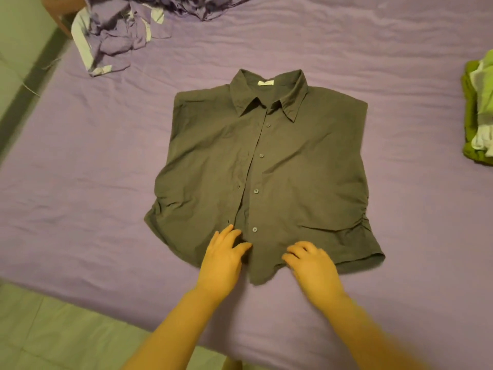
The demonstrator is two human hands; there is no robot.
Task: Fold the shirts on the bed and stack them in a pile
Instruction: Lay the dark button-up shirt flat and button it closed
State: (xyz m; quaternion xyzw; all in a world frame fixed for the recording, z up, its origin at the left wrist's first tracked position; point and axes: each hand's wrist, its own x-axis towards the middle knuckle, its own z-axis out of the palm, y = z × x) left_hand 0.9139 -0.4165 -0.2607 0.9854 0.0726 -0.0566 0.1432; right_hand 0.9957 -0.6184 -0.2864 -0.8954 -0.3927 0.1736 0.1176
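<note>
A dark collared button-up shirt (280,166) lies spread flat, front up, in the middle of the purple bed (80,182), collar pointing away from me. My left hand (222,259) rests on the shirt's bottom hem just left of the button placket, fingers spread. My right hand (310,263) rests on the hem to the right of the placket, fingers slightly bent against the cloth. Neither hand plainly grips the fabric. A stack of folded green and white clothes (478,116) sits at the bed's right edge.
A crumpled heap of purple and white garments (114,36) lies at the bed's far left corner, with more purple cloth (202,6) at the top edge. Tiled floor (53,329) runs along the near and left sides of the bed.
</note>
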